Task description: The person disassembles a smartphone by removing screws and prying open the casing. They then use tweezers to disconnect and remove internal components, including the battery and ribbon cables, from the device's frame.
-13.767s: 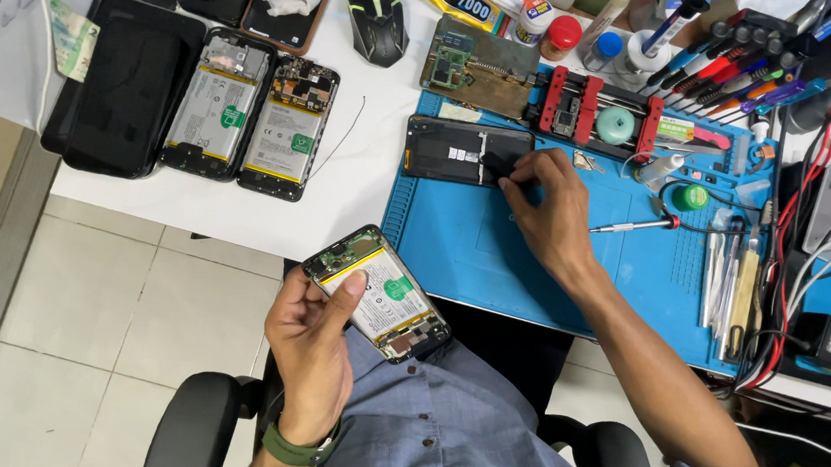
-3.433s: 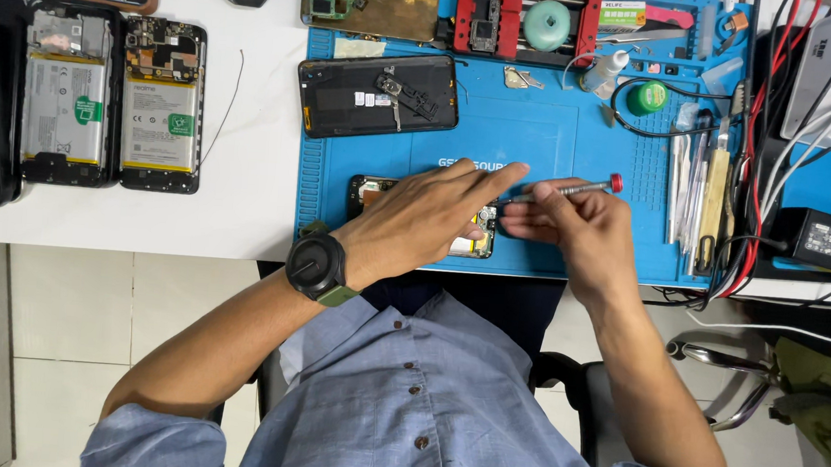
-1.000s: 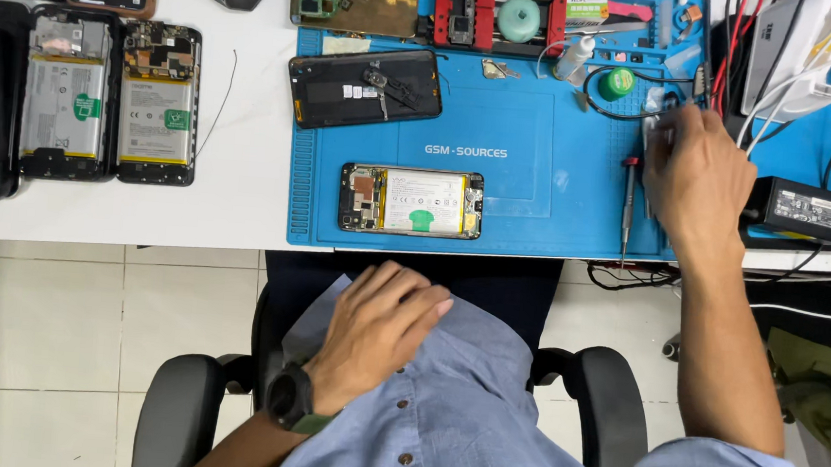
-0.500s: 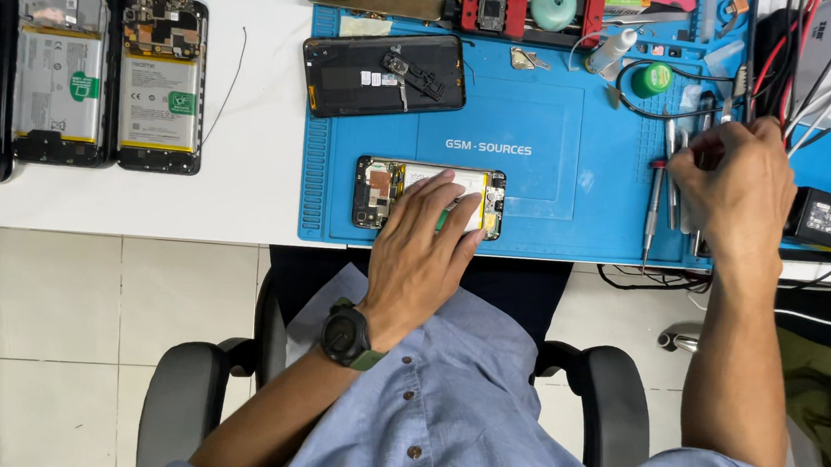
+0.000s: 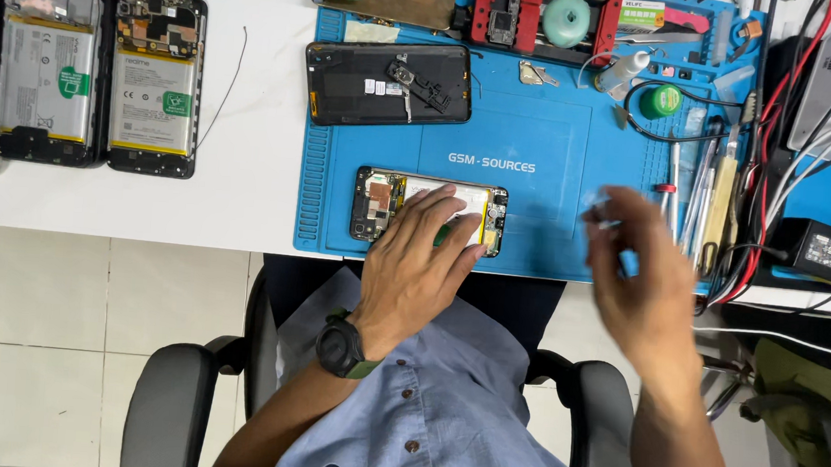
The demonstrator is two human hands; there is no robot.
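Our left hand [image 5: 423,258], fingers spread flat, now presses the opened phone [image 5: 429,211] at the blue mat's [image 5: 539,135] six o'clock edge, while our blurred right hand [image 5: 641,279] swings back from the three o'clock tool row [image 5: 702,185], its grip unreadable.

A white table [image 5: 242,202] spans the far side of the scene. A blue work mat [image 5: 537,174] covers its right portion. Beneath the table, the floor [image 5: 57,335] is laid with pale square tiles with thin grout lines. A black office chair with padded armrests [image 5: 165,406] stands near. Lighting is even and bright.
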